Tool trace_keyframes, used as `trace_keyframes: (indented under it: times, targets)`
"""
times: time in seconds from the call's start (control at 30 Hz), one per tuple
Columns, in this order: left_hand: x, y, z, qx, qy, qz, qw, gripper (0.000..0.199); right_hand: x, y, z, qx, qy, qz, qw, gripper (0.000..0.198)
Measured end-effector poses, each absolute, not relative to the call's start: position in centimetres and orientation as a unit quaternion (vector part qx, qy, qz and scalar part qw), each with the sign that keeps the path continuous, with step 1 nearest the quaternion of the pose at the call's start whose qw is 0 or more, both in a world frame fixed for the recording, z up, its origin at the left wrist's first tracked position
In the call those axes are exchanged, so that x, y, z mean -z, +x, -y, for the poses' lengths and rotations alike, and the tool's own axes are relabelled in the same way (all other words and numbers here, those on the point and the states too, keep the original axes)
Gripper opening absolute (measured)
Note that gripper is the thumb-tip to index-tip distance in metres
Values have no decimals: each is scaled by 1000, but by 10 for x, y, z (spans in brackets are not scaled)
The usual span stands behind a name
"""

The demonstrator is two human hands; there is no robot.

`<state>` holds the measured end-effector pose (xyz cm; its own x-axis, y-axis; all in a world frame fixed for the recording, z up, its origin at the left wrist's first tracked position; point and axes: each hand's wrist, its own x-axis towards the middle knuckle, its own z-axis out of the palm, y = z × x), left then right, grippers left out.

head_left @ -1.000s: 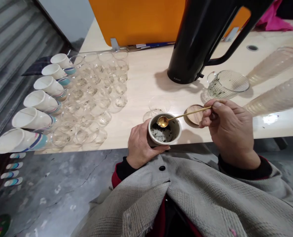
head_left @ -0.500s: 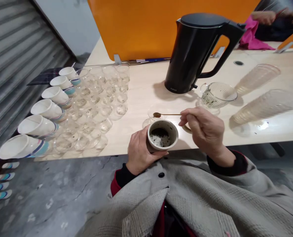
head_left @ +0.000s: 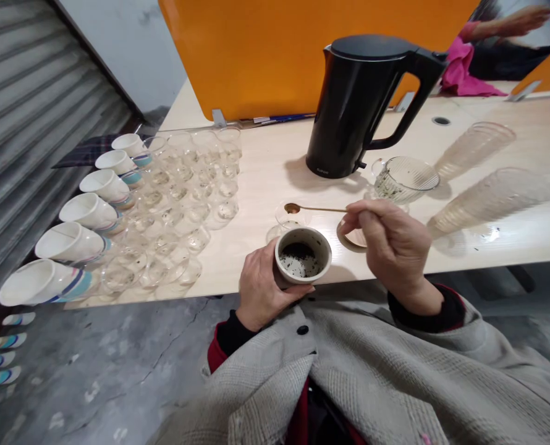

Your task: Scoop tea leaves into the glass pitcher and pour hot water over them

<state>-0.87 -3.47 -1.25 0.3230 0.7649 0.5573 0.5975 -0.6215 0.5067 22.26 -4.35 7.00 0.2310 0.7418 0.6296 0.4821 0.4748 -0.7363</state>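
On the tabletop (head_left: 266, 161), a black kettle (head_left: 349, 105) is seen toward the far edge, and two stacks of clear cups (head_left: 492, 198) are laid on their sides toward the right edge; what they hold cannot be told. Toward the left edge, rows of small glass cups (head_left: 182, 191) are set, seemingly empty, with white paper cups (head_left: 75, 222) tipped on their sides beside them. A ribbed glass pitcher (head_left: 402, 179), with dark leaf bits inside, is placed just beside the kettle. At the near edge, a small round jar (head_left: 303, 254) holding dark loose tea is gripped around its wall by the left hand (head_left: 261, 284). A thin gold spoon (head_left: 312, 209) is pinched by its handle in the right hand (head_left: 390, 244), its bowl held over a single glass cup (head_left: 291, 216) just beyond the jar. A round wooden lid (head_left: 351, 238) lies under that hand. The step is judged to be the portioning of tea into the glass; for the next move, a gentle tipping of the spoon over the narrow rim would be needed.
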Motion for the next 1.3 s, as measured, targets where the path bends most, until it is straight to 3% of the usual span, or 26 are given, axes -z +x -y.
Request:
trace_keyframes:
  times: [0.17, 0.27, 0.53, 0.77, 0.93, 1.03, 1.2, 1.3]
  targets:
    - [14, -9, 34, -414, 806, -413, 95, 100, -81, 251, 37, -94, -503, 417, 751, 14]
    - [15, -10, 33, -412, 807, -413, 90, 98, -81, 281, 34, -32, -512, 355, 782, 12]
    - [17, -12, 34, -403, 809, -421, 69, 98, -43, 344, 17, 53, -637, 365, 677, 18]
    - [18, -12, 34, -403, 811, -419, 63, 100, -31, 355, 12, 43, -684, 404, 606, 17]
    - [16, -10, 34, -409, 809, -417, 68, 99, -37, 336, 60, 34, -665, 417, 618, 45]
    - [17, -9, 34, -409, 808, -417, 76, 101, -34, 317, 73, 49, -677, 500, 538, 43]
    - [17, -9, 34, -402, 801, -436, 85, 102, -7, 295, 46, 31, -654, 696, 297, 67]
    - [14, -8, 35, -404, 804, -425, 96, 104, 9, 292, 31, 17, -651, 724, 228, 70]
